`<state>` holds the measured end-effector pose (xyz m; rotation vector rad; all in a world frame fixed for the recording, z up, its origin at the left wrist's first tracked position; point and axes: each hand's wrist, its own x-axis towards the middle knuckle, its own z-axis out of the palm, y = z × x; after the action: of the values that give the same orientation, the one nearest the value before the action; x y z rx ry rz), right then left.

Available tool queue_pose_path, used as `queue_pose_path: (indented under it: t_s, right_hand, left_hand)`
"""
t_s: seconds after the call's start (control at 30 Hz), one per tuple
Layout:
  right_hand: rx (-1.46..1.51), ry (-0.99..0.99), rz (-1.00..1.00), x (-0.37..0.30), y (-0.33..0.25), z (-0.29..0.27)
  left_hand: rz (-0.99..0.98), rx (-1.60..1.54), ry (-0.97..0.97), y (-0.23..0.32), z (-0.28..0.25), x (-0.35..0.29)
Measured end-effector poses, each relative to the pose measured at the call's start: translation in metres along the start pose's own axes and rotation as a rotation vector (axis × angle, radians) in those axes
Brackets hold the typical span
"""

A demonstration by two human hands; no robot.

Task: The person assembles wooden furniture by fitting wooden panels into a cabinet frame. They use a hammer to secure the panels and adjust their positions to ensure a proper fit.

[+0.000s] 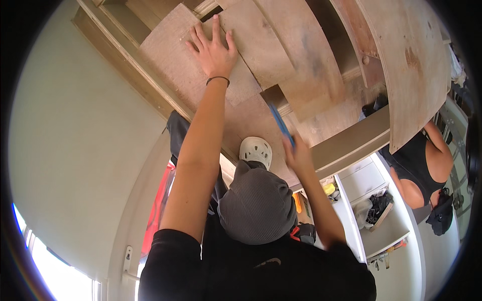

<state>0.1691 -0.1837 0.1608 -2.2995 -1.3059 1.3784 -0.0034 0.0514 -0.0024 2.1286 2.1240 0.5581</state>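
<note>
My left hand [216, 57] lies flat with fingers spread on a thin plywood sheet [170, 42], one of several overlapping pieces. A dark band circles that wrist. My right hand [299, 155] is closed round a long, narrow blue tool [281, 123], blurred by motion, so its kind is unclear. The tool points up and left, its tip just below a dark rectangular gap [273, 95] between the sheets. To the right of that gap lies another plywood piece [306, 98].
A wooden frame rail [351, 140] crosses at the right, below a tall curved plywood panel [411, 65]. My foot in a white clog [256, 152] stands on the wood. White shelving [384, 236] holds bags and tools. Another person in black [414, 168] is at the right.
</note>
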Motion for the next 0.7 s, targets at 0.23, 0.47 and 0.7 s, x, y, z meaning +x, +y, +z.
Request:
queue_pose_path:
  t_s: [0.23,0.47,0.7]
  right_hand:
    - [0.019,0.109,-0.242,-0.057,0.028,-0.009]
    - [0.025,-0.019,-0.118,0.030,-0.017,0.010]
    - [0.102,0.098,-0.144,0.038,0.003,0.058]
  left_hand:
    - [-0.011,-0.011,-0.028,-0.002,-0.001,-0.004]
    - [-0.042,-0.124,-0.002,0.001,-0.003,-0.002]
    - [0.010,-0.087,-0.066,-0.004,-0.004,-0.011]
